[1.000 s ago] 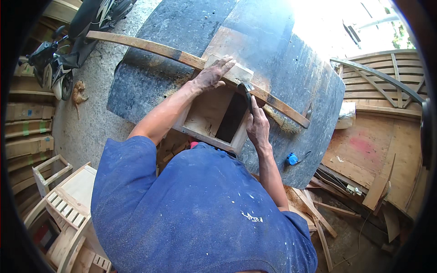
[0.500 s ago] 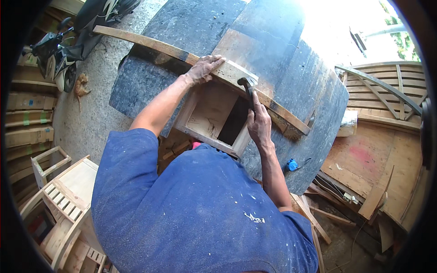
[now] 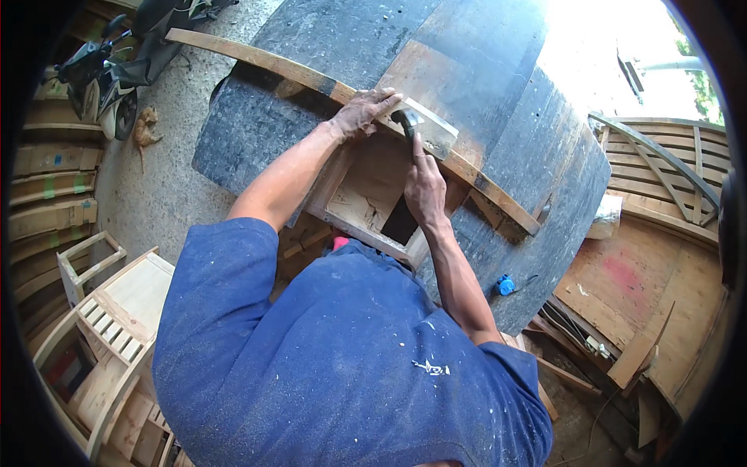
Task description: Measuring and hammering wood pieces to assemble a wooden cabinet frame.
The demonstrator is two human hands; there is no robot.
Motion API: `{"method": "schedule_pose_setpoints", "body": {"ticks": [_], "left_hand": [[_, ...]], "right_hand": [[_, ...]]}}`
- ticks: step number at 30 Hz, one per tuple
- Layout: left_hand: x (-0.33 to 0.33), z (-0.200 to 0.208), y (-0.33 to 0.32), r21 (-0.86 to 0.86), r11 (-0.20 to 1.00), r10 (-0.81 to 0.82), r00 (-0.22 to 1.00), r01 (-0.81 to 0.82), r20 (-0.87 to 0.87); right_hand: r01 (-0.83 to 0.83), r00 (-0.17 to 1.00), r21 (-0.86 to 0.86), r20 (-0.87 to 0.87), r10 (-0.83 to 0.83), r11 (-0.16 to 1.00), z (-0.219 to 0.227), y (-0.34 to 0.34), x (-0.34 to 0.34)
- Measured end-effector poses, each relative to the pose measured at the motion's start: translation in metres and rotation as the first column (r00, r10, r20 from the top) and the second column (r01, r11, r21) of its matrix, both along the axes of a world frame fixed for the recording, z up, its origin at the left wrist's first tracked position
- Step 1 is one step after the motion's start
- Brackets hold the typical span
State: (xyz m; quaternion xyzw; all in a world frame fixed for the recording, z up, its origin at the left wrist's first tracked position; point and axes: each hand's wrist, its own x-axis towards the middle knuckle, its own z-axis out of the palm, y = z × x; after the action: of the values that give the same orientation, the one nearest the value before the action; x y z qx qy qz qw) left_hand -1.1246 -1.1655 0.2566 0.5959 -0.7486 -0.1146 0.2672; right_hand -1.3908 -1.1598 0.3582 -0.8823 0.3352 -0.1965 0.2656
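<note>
My right hand point(image 3: 426, 187) is closed around the handle of a claw hammer point(image 3: 407, 120), index finger along the handle. The hammer's head is down at a short pale wooden board point(image 3: 437, 136), and I cannot tell whether it touches. The board lies against a long wooden beam point(image 3: 264, 59). With fingers over the top and thumb below, my left hand point(image 3: 361, 114) grips the left end of the board at the beam. Below the beam, close to my body, is an open wooden box frame point(image 3: 366, 230) with a dark gap inside. Any nail is too small to make out.
A worn dark worktable point(image 3: 334, 39) spreads beneath the beam, with a blue tape measure point(image 3: 506, 285) at right. A cat point(image 3: 145, 128) lies on the concrete floor near a motorbike point(image 3: 117, 86). Wooden chairs point(image 3: 117, 327) stand at lower left; slatted panels point(image 3: 661, 156) and scrap wood at right.
The hammer head has come down and left toward the board beside my left hand, and my right hand moved with it. My left hand keeps its place on the wood; the whole view has shifted slightly.
</note>
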Motion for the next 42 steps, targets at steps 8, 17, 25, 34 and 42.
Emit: {"method": "schedule_pose_setpoints", "body": {"ticks": [8,17,25,34,42], "left_hand": [[-0.003,0.010,0.002,0.066,0.997,0.045,0.999,-0.046,0.011],[-0.005,0.013,0.001,-0.024,0.999,0.026,1.000,-0.027,-0.010],[-0.008,0.034,-0.003,-0.069,0.997,-0.025,1.000,0.024,-0.012],[-0.096,0.070,-0.019,0.014,1.000,-0.003,0.972,0.000,0.234],[-0.176,0.049,-0.049,0.152,0.988,-0.045,0.906,-0.022,0.420]], "right_hand": [[0.005,0.973,-0.214,0.225,0.044,0.977,-0.006,0.011,-0.002],[0.045,0.970,-0.186,0.243,0.002,0.982,-0.014,0.015,-0.003],[0.389,0.880,0.062,0.271,-0.391,0.919,0.008,0.025,-0.073],[0.629,0.569,-0.411,-0.334,-0.751,0.660,-0.010,0.049,-0.330],[0.722,0.557,-0.146,-0.458,-0.692,0.677,-0.043,0.048,-0.376]]}}
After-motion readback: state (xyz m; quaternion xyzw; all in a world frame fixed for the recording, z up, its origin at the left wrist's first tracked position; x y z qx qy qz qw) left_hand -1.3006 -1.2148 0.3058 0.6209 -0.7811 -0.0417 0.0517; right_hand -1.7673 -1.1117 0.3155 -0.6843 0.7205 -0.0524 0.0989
